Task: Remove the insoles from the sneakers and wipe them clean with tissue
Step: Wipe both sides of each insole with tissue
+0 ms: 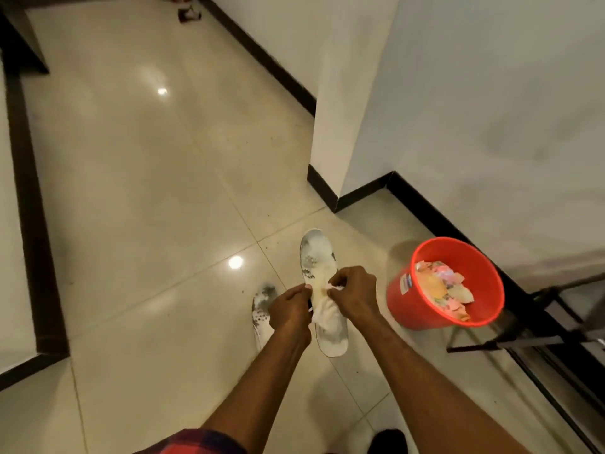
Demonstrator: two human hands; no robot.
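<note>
Two white sneakers with grey smudges lie on the tiled floor. The right sneaker (317, 253) points away from me, its middle hidden behind my hands. The left sneaker (262, 306) lies lower left, partly covered by my left hand (289, 311). Both hands hover above the right sneaker and hold a white tissue (324, 314) that hangs between them. My right hand (355, 294) pinches the tissue's top with curled fingers; my left hand grips its left edge. No insole is plainly visible.
A red plastic bin (422, 309) with crumpled paper scraps stands right of the sneakers, near the wall. A dark metal frame (523, 339) sits at the right edge. A white wall corner with black skirting (322, 186) juts out behind. A dark shoe tip (389, 442) shows at the bottom.
</note>
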